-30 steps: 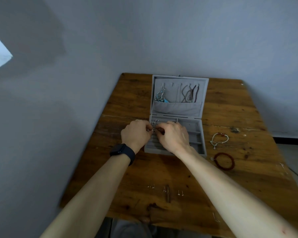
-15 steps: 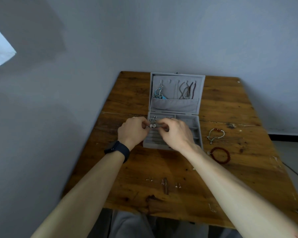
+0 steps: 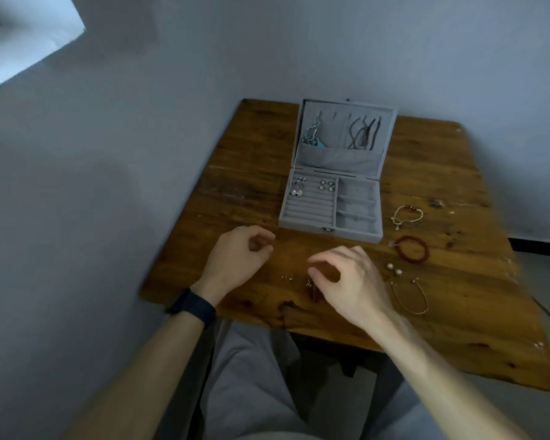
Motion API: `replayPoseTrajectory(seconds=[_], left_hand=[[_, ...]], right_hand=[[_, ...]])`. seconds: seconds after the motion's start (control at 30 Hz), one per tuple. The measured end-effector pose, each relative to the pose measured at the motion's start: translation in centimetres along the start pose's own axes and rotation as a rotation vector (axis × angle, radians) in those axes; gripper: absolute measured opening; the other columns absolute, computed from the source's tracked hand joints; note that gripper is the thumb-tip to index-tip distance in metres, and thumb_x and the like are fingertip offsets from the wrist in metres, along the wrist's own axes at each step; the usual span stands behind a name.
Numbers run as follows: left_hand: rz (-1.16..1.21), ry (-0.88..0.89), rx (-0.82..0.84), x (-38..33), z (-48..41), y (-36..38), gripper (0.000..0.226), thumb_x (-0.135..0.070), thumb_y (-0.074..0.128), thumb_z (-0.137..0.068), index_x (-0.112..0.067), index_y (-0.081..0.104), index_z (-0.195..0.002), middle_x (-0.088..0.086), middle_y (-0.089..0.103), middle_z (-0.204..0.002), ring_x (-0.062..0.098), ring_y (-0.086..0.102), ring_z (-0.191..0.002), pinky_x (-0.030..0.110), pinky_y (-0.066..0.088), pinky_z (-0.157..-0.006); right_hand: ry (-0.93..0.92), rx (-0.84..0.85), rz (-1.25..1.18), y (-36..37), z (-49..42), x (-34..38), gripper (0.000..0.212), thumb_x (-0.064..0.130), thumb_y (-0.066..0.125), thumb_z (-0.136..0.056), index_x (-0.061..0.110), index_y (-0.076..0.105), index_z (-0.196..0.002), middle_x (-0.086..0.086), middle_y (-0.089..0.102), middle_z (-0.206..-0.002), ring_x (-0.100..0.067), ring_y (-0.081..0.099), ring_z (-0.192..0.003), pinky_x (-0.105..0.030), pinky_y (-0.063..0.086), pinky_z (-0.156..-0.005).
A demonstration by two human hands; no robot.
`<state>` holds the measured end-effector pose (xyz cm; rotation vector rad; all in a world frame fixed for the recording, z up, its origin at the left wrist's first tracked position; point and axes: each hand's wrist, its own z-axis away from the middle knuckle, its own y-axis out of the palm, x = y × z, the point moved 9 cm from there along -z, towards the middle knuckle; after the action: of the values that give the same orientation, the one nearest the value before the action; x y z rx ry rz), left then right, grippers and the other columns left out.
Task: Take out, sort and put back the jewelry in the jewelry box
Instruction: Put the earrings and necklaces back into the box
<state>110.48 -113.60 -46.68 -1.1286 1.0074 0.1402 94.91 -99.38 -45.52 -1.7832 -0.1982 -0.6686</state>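
The grey jewelry box [image 3: 302, 222] stands open mid-table, its lid upright with a blue-silver necklace [image 3: 311, 134] and dark cords [image 3: 364, 133] hanging inside. Silver earrings [image 3: 297, 188] and a pale set [image 3: 327, 185] sit in the left padded rows. My left hand [image 3: 237, 258] hovers in front of the box, fingers loosely curled, holding nothing. My right hand [image 3: 346, 277] hovers beside it with bent fingers just over a small earring [image 3: 308, 282]. Tiny studs [image 3: 287, 276] lie between the hands.
On the wooden table [image 3: 242, 185], right of the box, lie a white cord bracelet [image 3: 407, 214], a red bead bracelet [image 3: 413, 249], two pearls [image 3: 393, 268] and a thin bangle [image 3: 408, 296]. A grey wall runs along the table's left and far edges.
Both hands have let go of the silver earring, now in the box's left rows, and drawn back toward the table's near edge.
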Motion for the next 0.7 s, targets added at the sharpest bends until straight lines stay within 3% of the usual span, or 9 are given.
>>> replayPoseTrajectory(seconds=[0.17,0.4,0.7], left_hand=[[-0.061,0.029,-0.004,0.5,2.6,2.4,0.025,-0.031,0.072,-0.089,-0.036,0.071,-0.114,-0.014,0.062,-0.118,0.003,0.048,-0.114,0.019,0.036,-0.092],[-0.135,0.046,-0.075,0.5,3.4,3.3,0.025,-0.034,0.077,-0.085,-0.032,0.074,-0.11,-0.012,0.058,-0.12,0.008,0.043,-0.118,0.024,0.038,-0.101],[-0.199,0.054,-0.121,0.3,3.6,3.4,0.019,-0.041,0.07,-0.09,-0.032,0.077,-0.105,-0.013,0.059,-0.123,0.006,0.043,-0.12,0.022,0.038,-0.094]], right_hand=[[-0.006,0.036,0.086,2.1,1.2,1.1,0.022,0.04,0.065,-0.092,0.033,0.072,-0.112,0.011,0.066,-0.11,-0.012,0.049,-0.102,-0.029,0.043,-0.081],[0.035,0.05,0.175,3.7,1.0,1.4,0.025,0.043,0.062,-0.094,0.033,0.072,-0.114,0.009,0.065,-0.113,-0.017,0.047,-0.106,-0.037,0.045,-0.084],[0.022,-0.007,0.216,4.1,0.8,1.8,0.021,0.042,0.062,-0.094,0.034,0.075,-0.108,0.01,0.066,-0.106,-0.018,0.049,-0.101,-0.038,0.044,-0.077]])
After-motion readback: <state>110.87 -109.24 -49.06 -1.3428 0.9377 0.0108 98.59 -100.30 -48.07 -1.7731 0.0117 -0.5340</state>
